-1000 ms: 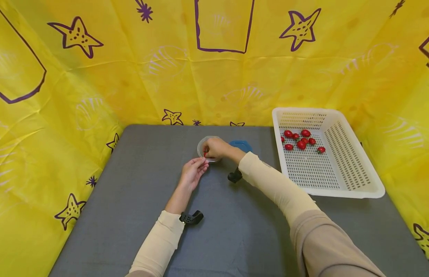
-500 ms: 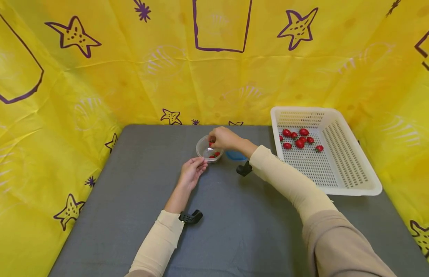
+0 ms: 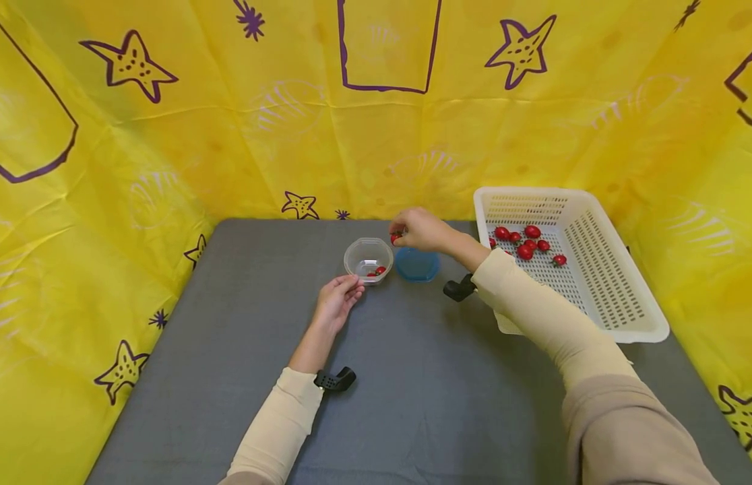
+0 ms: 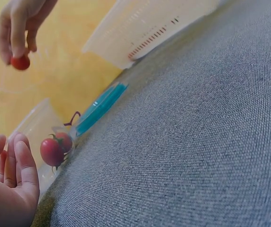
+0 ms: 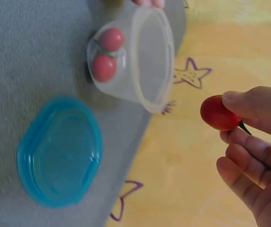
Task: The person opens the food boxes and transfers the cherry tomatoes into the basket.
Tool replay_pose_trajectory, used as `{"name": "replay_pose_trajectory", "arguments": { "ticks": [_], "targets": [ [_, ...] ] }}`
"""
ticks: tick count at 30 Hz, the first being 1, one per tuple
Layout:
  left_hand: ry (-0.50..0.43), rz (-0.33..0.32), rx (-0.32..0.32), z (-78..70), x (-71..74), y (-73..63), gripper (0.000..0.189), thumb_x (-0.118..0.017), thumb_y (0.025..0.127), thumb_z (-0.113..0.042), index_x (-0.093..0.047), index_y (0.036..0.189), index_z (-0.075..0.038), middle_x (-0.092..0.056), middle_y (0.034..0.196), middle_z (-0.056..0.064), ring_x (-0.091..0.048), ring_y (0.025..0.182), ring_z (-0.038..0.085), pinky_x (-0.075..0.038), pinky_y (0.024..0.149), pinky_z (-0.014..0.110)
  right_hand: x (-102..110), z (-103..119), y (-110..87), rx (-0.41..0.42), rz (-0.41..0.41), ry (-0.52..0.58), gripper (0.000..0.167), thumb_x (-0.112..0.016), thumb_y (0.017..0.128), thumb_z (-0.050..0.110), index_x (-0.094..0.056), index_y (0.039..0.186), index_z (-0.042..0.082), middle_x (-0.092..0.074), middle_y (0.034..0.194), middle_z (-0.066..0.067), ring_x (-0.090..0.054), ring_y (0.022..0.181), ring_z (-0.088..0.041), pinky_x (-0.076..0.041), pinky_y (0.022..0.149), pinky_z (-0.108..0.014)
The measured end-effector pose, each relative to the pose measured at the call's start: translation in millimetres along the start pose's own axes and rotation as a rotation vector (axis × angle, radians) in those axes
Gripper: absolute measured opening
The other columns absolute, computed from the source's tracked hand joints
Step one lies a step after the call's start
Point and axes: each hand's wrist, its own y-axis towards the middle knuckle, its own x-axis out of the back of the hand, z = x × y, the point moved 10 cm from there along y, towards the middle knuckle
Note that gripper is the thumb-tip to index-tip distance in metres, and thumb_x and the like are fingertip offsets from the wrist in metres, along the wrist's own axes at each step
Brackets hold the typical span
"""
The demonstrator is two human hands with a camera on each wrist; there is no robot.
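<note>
A clear plastic container (image 3: 359,250) stands on the grey tabletop, with two cherry tomatoes (image 5: 104,67) at its bottom. My left hand (image 3: 338,302) pinches the near rim between thumb and fingers. Right of the container, my right hand (image 3: 426,230) is raised above a blue lid (image 3: 417,265). Between its thumb and index finger it holds a red cherry tomato (image 5: 216,112) with a green stem; the other fingers are loosely bent. The lid lies flat beside the container, apart from it.
A white perforated basket (image 3: 612,269) sits at the right, holding several cherry tomatoes (image 3: 525,251); my right forearm covers its near left corner. Yellow patterned cloth (image 3: 230,121) closes off the back and sides of the grey table (image 3: 230,303).
My right hand has come up out of the container and moved right over the lid, carrying a cherry tomato. The left hand has stayed at the rim.
</note>
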Motion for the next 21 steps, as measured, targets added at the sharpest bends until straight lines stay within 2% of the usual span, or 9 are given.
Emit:
{"name": "replay_pose_trajectory", "arguments": {
  "ticks": [6, 12, 21],
  "targets": [
    [-0.002, -0.002, -0.005, -0.7, 0.4, -0.7, 0.008, -0.056, 0.097, -0.004, -0.057, 0.090, -0.007, -0.069, 0.072, -0.002, -0.065, 0.066, 0.007, -0.054, 0.066, 0.018, 33, -14, -15.4, -0.050, -0.071, 0.048, 0.018, -0.071, 0.086, 0.010, -0.071, 0.101, 0.000, -0.071, 0.101, -0.017, -0.061, 0.095, -0.033, -0.051, 0.087, -0.045],
    [0.003, -0.007, -0.009, 0.1, 1.1, -0.2, 0.007, -0.056, 0.097, -0.004, -0.058, 0.091, -0.007, -0.069, 0.073, -0.003, -0.065, 0.066, 0.007, -0.054, 0.065, 0.018, 64, -32, -35.8, -0.126, -0.126, 0.005, 0.025, -0.074, 0.084, 0.013, -0.070, 0.104, -0.001, -0.070, 0.103, -0.019, -0.062, 0.099, -0.035, -0.050, 0.091, -0.049],
    [-0.009, -0.008, -0.014, 1.0, 0.7, 1.3, 0.007, -0.057, 0.096, -0.004, -0.059, 0.091, -0.007, -0.069, 0.072, -0.002, -0.065, 0.066, 0.007, -0.054, 0.064, 0.018, 89, -66, -67.6, -0.228, -0.180, 0.014, 0.027, -0.074, 0.084, 0.012, -0.069, 0.107, -0.002, -0.070, 0.104, -0.021, -0.062, 0.096, -0.034, -0.050, 0.087, -0.049]
  ]
}}
